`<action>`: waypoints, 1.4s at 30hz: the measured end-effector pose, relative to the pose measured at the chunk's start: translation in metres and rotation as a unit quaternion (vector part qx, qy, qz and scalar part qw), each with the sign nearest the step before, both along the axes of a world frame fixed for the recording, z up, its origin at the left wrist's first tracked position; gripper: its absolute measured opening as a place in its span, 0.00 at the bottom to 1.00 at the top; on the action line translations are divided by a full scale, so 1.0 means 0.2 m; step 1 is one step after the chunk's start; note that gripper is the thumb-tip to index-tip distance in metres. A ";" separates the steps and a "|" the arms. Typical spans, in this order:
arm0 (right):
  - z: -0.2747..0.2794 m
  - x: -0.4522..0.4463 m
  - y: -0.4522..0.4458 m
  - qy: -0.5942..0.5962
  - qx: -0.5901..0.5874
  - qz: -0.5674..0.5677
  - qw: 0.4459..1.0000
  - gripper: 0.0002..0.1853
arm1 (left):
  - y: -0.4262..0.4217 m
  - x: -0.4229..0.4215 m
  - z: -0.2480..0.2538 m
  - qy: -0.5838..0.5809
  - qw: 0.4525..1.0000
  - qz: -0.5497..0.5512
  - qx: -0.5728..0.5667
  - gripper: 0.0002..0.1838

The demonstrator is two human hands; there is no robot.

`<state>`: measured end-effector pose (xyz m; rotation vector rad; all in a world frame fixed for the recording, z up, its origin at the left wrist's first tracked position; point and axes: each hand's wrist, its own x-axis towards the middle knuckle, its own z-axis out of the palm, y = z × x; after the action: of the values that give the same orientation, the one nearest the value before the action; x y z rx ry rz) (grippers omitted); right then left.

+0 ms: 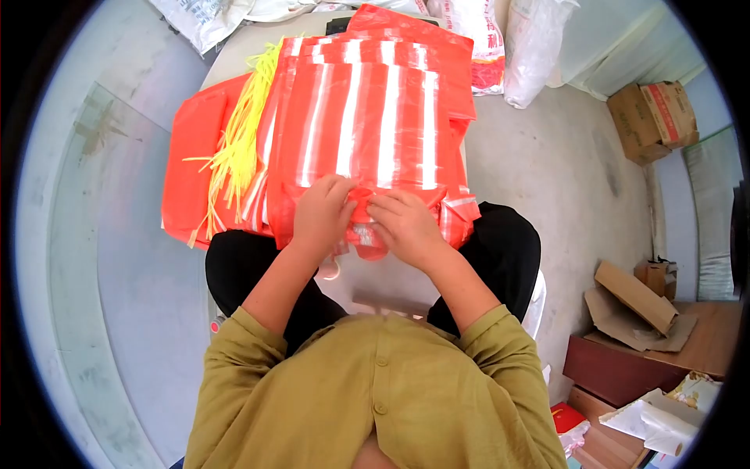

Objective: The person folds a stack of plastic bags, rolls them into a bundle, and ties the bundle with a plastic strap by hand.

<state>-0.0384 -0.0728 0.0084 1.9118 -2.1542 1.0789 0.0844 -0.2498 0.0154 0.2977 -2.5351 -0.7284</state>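
A stack of red plastic sheets with shiny white stripes [369,117] lies in front of me, its near edge bunched up. My left hand [322,211] is closed on that bunched edge, fingers curled inward. Just to the right, my right hand [408,227] pinches the same red plastic, its fingertips close to those of the left. Short red ends hang below the hands, over the near edge of the work surface. A bundle of thin yellow strips [244,133] lies along the left side of the stack, on a folded red plastic pile [191,148].
White printed sacks [480,39] and a wrapped white roll [537,47] stand beyond the table. A cardboard box [655,121] sits at the right wall. Flattened cardboard [637,309] rests on a dark red cabinet [617,367] at lower right.
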 end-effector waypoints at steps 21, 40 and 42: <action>0.02 -0.03 -0.01 -0.024 0.040 -0.028 0.999 0.26 | -0.08 0.07 0.00 -0.030 0.956 -0.071 -0.282 0.20; 0.19 -0.05 0.05 -0.026 0.206 -0.078 0.975 0.12 | -0.21 0.21 0.11 -0.040 0.986 -0.108 -0.119 0.19; 0.32 -0.06 0.06 -0.187 0.286 -0.082 0.936 0.10 | -0.21 0.26 0.17 -0.145 0.988 -0.055 -0.004 0.17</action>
<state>-0.0506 -0.0602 0.0727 1.7614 -3.0592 0.9100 0.1368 -0.2908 0.0492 0.2797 -2.8492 -0.7647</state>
